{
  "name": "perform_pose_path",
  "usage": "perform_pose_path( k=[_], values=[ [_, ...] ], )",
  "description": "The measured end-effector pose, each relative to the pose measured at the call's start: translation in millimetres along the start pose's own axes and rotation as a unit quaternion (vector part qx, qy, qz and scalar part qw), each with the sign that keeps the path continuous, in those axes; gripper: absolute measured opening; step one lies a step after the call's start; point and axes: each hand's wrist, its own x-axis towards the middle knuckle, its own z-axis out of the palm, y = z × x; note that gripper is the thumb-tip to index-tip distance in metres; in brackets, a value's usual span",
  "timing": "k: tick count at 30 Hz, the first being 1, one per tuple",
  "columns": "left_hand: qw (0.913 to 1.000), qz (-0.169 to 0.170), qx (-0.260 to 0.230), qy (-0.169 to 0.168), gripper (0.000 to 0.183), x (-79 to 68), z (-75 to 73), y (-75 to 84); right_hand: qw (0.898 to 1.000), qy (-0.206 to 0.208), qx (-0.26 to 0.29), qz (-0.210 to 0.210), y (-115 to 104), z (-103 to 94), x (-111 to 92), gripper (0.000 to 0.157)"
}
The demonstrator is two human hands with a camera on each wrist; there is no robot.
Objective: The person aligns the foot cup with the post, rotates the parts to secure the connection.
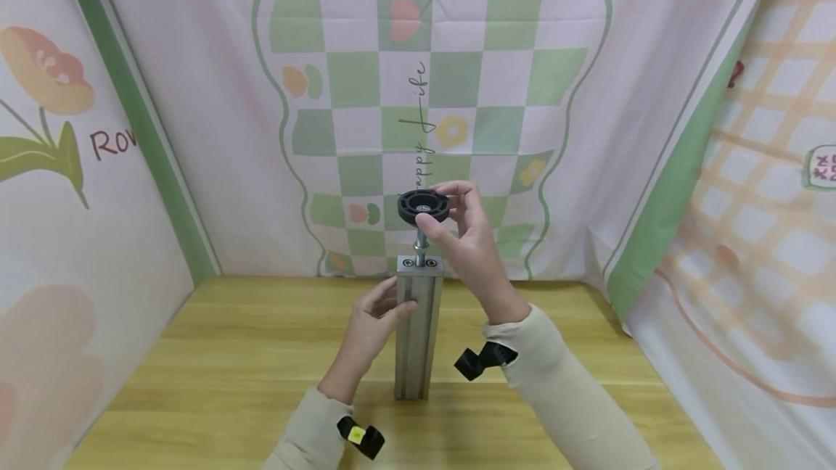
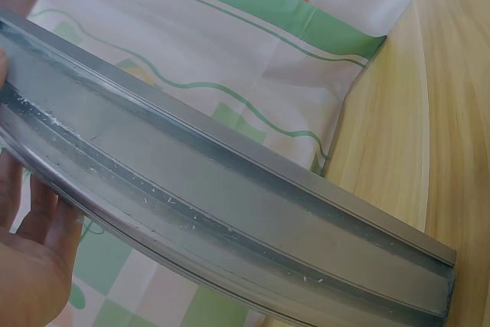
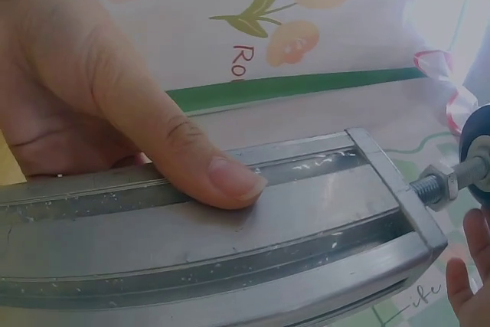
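The fingers of the left hand (image 1: 367, 331) are curled round the metal profile (image 1: 414, 343), the thumb laid along its near side, while the black disc (image 1: 410, 210) above it is pinched at the rim between the right hand's (image 1: 475, 244) thumb and fingers. The profile is held upright over the middle of the table (image 1: 261, 368), well forward of the back edge; whether its foot rests on the wood cannot be told for certain. It can be judged stiff, fairly heavy and smooth enough to slip, so it is best gripped across the grooved sides near the top; the disc, probably hard plastic, is best taken by its rim. In the head view two screws (image 1: 408, 263) are shown on the end plate (image 1: 420, 271), which are hidden from the wrists. A nut (image 3: 439, 185) on the threaded rod (image 3: 423, 191) is shown clearly only in the right wrist view. Pale flecks are seen in the grooves from both wrists but not from above. Behind the table, a checked cloth (image 1: 405, 78) is hung.
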Motion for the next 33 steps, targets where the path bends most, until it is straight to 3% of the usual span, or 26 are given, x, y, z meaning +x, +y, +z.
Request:
perform_pose_path(
  k=[5, 8, 11, 16, 19, 22, 28, 33],
  values=[
    [1.0000, 0.001, 0.004, -0.001, 0.049, -0.7, -0.1, 0.0, 0.999, 0.005, -0.032, 0.003, -2, 2.7, -1, 0.065],
    [1.0000, -0.002, 0.007, 0.001, 0.050, -0.9, 0.3, 0.2, 1.000, -0.009, -0.012, 0.009, -1, 2.2, 1, 0.064],
    [1.0000, -0.005, 0.007, 0.003, 0.052, -0.9, 0.5, 0.4, 0.997, -0.040, 0.054, 0.021, 1, 0.7, 5, 0.065],
    [0.9999, -0.009, 0.006, 0.005, 0.054, -0.9, 0.4, -0.1, 0.975, -0.102, 0.192, 0.054, 4, -4.1, 9, 0.064],
    [0.9999, -0.012, 0.004, 0.006, 0.054, -1.1, 0.2, 0.1, 0.962, -0.126, 0.232, 0.070, 4, -6.7, 9, 0.064],
    [0.9999, -0.015, 0.002, 0.006, 0.054, -0.7, -0.1, -0.3, 0.956, -0.137, 0.248, 0.080, 3, -7.3, 10, 0.065],
    [0.9997, -0.023, 0.004, 0.007, 0.057, -0.8, -0.4, -1.3, 0.956, -0.133, 0.251, 0.079, 6, -8.0, 11, 0.062],
    [0.9996, -0.026, 0.005, 0.009, 0.058, -1.5, 0.2, -1.4, 0.962, -0.102, 0.243, 0.076, 7, -7.2, 10, 0.058]
  ],
)
